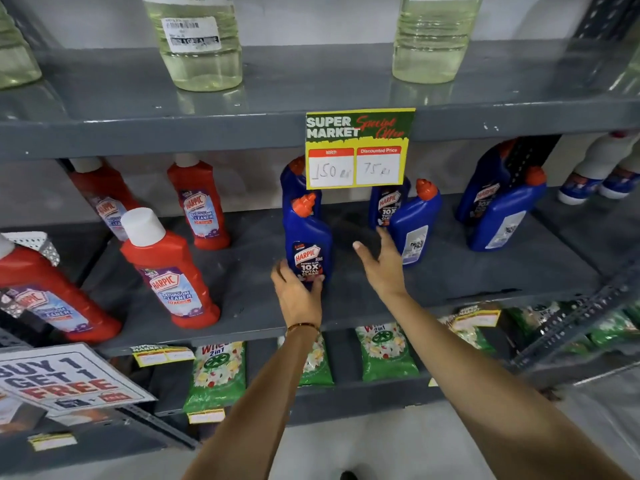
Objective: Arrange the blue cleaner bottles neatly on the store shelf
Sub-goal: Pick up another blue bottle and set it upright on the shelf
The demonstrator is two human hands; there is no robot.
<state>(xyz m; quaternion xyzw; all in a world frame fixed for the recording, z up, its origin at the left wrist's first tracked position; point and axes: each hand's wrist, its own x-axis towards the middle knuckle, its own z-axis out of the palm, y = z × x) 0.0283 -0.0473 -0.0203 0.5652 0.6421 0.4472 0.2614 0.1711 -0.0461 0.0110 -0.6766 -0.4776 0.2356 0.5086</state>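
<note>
Several blue cleaner bottles with orange caps stand on the grey middle shelf (450,282). My left hand (298,292) grips the base of the front blue bottle (307,239), which stands upright with its label facing me. Another blue bottle (294,178) stands right behind it. My right hand (384,261) is open, fingers spread, reaching toward a blue bottle (414,223) turned back to front, with a second one (388,206) behind it. Two more blue bottles (502,213) stand further right, one turned backward.
Red bathroom cleaner bottles (169,271) fill the shelf's left side. A yellow price sign (358,148) hangs from the shelf above, which holds clear bottles (197,46). White bottles (599,171) stand at far right. Green detergent packs (388,351) lie on the shelf below.
</note>
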